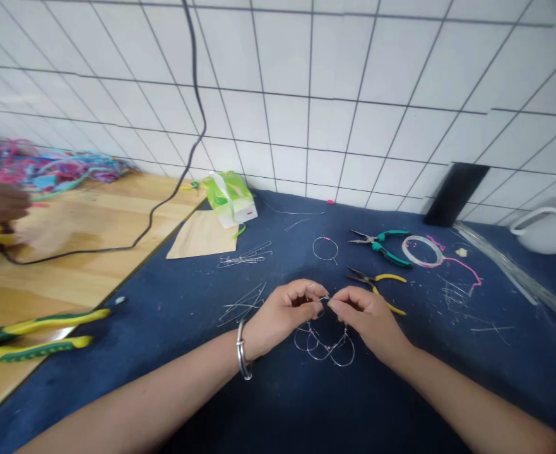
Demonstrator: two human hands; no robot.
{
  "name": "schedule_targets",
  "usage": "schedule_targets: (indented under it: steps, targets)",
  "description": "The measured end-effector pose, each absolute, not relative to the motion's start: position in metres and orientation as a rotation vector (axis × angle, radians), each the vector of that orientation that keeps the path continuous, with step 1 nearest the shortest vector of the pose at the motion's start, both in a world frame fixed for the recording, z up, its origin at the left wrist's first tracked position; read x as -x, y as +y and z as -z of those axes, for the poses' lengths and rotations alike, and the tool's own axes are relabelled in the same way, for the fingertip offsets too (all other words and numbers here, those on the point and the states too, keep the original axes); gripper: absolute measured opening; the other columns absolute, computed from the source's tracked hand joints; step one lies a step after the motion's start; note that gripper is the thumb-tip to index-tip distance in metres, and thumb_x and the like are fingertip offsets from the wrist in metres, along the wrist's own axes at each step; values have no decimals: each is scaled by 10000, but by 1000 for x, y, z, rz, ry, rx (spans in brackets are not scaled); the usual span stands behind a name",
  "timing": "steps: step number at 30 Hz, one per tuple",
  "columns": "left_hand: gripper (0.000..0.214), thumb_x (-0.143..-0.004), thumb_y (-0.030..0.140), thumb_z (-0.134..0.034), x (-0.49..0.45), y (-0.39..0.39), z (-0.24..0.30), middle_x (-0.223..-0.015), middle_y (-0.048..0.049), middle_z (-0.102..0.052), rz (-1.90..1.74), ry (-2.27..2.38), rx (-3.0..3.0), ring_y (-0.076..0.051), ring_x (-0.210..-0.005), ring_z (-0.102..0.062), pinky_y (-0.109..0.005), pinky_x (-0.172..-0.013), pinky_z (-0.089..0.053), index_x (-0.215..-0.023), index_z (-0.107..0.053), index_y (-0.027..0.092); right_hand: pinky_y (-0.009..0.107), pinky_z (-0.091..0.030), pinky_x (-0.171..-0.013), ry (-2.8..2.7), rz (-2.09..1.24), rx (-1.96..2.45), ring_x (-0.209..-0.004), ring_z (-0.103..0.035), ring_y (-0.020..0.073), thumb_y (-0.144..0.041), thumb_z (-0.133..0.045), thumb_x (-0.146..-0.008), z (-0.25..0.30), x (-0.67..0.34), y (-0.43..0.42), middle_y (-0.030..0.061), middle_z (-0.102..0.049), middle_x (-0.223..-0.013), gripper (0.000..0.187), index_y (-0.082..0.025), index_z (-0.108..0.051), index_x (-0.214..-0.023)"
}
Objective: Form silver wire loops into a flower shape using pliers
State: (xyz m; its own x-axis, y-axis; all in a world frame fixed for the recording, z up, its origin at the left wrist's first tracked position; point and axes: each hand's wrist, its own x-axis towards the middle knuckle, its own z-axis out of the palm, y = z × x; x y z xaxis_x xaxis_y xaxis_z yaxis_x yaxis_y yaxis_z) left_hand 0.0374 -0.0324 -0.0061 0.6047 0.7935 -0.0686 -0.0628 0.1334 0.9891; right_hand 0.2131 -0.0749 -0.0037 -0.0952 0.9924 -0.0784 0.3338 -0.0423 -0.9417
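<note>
Left hand [282, 309] and right hand [372, 318] both have fingers pinched together on that loopy wire [329, 349]; uneven tugging could kink it.

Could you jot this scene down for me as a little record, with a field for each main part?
Left hand: fingertips pinching the looped wire; bracelet on the wrist
Right hand: thumb and finger pinching the same wire, close to the left fingertips
Looped wire: several round loops, pink beads
Beyond the hands: wire ring, apart
Pliers: teal pair and yellow pair, both open, right of the ring
Far right: white jug
Surface: dark blue cloth
</note>
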Motion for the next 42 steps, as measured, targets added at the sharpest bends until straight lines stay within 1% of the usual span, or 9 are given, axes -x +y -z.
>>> schedule_targets:
  steps: [6,15,19,21,23,27,30,36,42]
  targets:
    - [148,-782,272,-572,-38,-37,6,-712,-3,-530,-750,771,-1306,-97,-621,-474,-240,-614,-406,-817,-579,129,212,-361,-555,-1553,-1090,1494,-592,-447,96,-332,-519,-815,-1,-213,-75,-39,-495,-624,187,-186,-585,-719]
    - [210,-789,310,-539,-37,-52,0,-564,50,-392,-771,959,-1401,-75,-515,-319,-205,-486,-284,-670,-517,139,222,-376,-551,-1576,-1127,1519,-602,-464,110,-382,-542,-796,-3,-214,-78,-26,-505,-632,212,-184,-601,-748]
    - [209,-775,319,-548,-36,-52,-2,-563,50,-402,-772,931,-1259,-72,-505,-334,-201,-477,-283,-670,-509,143,244,-414,-619,-1553,-1194,1439,-674,-516,129,-400,-406,-866,-2,-222,-64,13,-577,-712,315,-171,-615,-809]
    - [205,-763,328,-563,-36,-52,-2,-581,45,-427,-753,870,-1157,-69,-505,-361,-199,-483,-303,-688,-517,142,247,-426,-619,-1514,-1098,1470,-684,-530,131,-408,-354,-882,-3,-226,-51,28,-602,-759,354,-169,-615,-854]
    - [217,-740,341,-592,-36,-52,-1,-590,40,-451,-701,789,-1093,-66,-503,-384,-200,-489,-321,-692,-531,139,247,-437,-624,-1616,-982,1528,-702,-551,135,-410,-400,-862,-6,-227,-34,31,-624,-801,316,-174,-608,-893]
    - [252,-680,367,-658,-36,-51,5,-583,27,-501,-490,597,-1066,-63,-486,-411,-205,-489,-340,-690,-577,128,221,-433,-623,-2329,-502,1437,-699,-577,120,-332,-428,-853,-13,-203,8,3,-646,-785,240,-187,-618,-858]
    - [264,-646,369,-691,-34,-48,9,-583,25,-523,-383,532,-1105,-61,-485,-430,-207,-499,-359,-707,-609,126,225,-414,-687,-2477,-349,1349,-756,-570,120,-265,-474,-827,-11,-168,43,-3,-645,-822,172,-201,-634,-828]
    - [264,-621,365,-714,-32,-43,8,-597,29,-539,-335,504,-1101,-58,-498,-446,-203,-511,-377,-693,-615,131,279,-367,-750,-2725,14,1198,-899,-513,176,-182,-437,-853,-2,-109,101,79,-622,-898,198,-159,-631,-888]
    - [245,-629,346,-714,-32,-43,12,-608,32,-525,-341,463,-1078,-56,-509,-435,-203,-516,-374,-687,-607,133,316,-339,-695,-3043,296,933,-831,-504,205,-76,-469,-799,-3,-80,114,124,-618,-808,163,-101,-628,-772]
